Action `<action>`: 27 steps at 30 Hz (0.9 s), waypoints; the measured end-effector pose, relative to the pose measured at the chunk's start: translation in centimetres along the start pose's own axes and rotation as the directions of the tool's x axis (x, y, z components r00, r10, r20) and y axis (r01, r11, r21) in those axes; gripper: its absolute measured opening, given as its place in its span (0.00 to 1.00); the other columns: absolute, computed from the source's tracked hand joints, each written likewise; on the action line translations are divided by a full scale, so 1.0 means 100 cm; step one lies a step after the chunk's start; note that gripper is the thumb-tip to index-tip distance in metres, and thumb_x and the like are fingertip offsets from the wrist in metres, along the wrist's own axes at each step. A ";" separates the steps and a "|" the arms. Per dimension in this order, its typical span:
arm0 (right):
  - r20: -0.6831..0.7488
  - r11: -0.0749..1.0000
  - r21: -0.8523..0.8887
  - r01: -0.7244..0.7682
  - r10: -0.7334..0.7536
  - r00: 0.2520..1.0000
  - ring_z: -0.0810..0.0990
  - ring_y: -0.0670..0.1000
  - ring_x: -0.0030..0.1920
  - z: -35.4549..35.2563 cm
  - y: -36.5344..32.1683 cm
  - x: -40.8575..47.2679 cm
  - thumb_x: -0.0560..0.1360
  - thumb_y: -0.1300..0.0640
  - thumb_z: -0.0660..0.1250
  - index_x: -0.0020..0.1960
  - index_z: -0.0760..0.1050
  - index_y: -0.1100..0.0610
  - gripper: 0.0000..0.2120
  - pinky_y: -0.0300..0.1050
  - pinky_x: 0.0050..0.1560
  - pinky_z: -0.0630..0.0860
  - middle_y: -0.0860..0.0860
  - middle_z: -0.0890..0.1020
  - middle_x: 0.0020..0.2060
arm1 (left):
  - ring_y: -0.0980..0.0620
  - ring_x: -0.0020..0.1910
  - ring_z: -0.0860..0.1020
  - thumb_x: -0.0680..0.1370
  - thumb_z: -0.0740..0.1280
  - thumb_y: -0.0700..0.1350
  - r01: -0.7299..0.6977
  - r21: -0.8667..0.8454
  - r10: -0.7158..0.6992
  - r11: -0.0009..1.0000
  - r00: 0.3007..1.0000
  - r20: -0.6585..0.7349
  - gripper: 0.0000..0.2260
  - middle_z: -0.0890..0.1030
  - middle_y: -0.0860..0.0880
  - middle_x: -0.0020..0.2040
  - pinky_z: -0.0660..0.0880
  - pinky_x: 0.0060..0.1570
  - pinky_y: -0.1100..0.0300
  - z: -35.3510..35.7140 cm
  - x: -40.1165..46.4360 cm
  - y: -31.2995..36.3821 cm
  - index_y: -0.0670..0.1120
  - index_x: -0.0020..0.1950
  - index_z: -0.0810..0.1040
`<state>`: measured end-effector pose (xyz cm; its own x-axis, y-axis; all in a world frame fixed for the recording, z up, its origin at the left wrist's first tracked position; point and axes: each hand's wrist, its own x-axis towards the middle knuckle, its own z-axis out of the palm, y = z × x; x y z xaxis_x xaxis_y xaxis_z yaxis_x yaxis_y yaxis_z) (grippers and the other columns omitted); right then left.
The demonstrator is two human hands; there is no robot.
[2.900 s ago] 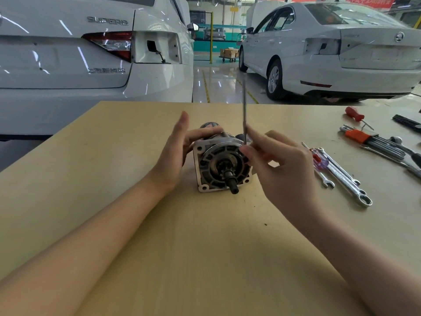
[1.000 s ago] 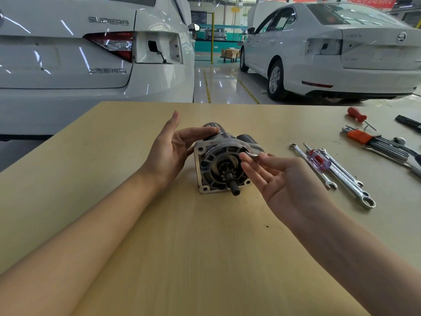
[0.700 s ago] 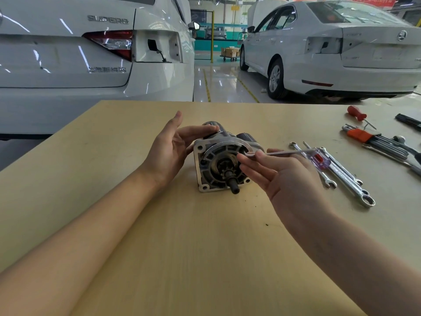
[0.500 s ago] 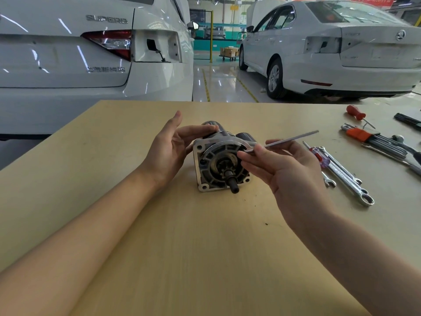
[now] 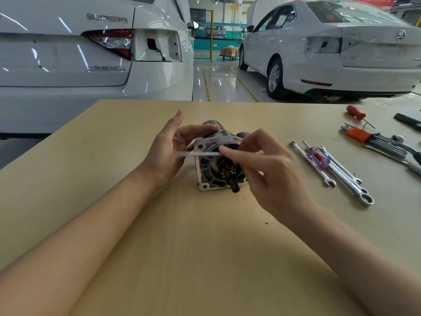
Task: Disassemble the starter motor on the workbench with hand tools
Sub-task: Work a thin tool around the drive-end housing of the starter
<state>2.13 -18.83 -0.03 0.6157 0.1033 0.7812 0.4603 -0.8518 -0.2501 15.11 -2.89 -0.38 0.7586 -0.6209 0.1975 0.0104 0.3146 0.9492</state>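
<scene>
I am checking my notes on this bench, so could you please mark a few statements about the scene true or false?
1. The right hand pinches a thin metal rod. True.
2. The left hand holds a wrench. False: it steadies the starter motor.
3. The combination wrenches lie right of the motor. True.
4. The motor's shaft points away from the camera. False: it points toward it.

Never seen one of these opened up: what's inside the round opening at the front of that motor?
Inside the motor, a dark shaft pokes out toward the camera, ringed by dark parts. The right hand, pinching a thin rod, covers the right side; deeper parts are hidden.
</scene>
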 end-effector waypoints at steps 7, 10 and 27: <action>0.171 0.990 -0.124 0.074 -0.052 0.984 0.77 0.58 0.44 -0.008 -0.006 0.002 0.71 0.72 0.64 0.53 0.83 0.60 0.16 0.47 0.37 0.75 0.58 0.76 0.44 | 0.46 0.65 0.75 0.83 0.45 0.55 -0.022 -0.007 0.022 1.000 1.000 -0.001 0.30 0.80 0.39 0.60 0.61 0.72 0.45 0.000 0.001 -0.002 0.36 0.55 0.81; 0.234 0.985 -0.149 0.085 -0.048 0.971 0.76 0.58 0.44 -0.011 -0.011 0.003 0.71 0.72 0.67 0.53 0.83 0.61 0.14 0.50 0.37 0.77 0.59 0.77 0.45 | 0.45 0.65 0.75 0.83 0.45 0.55 -0.021 -0.012 0.021 1.000 1.000 -0.007 0.30 0.80 0.39 0.60 0.61 0.73 0.44 0.000 0.001 -0.002 0.36 0.55 0.81; 0.104 0.606 0.597 -0.525 0.591 0.800 0.73 0.48 0.31 -0.012 -0.021 0.010 0.79 0.67 0.60 0.47 0.72 0.56 0.07 0.44 0.33 0.72 0.50 0.76 0.36 | 0.47 0.64 0.76 0.84 0.46 0.53 -0.027 -0.001 0.027 1.000 0.999 -0.030 0.30 0.82 0.40 0.57 0.64 0.71 0.49 0.002 0.001 -0.001 0.39 0.50 0.84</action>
<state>1.06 -17.57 1.96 0.8312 -0.3668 0.4177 0.3375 -0.2641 -0.9035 15.04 -3.17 -0.40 0.7780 -0.5903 0.2152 -0.0092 0.3318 0.9433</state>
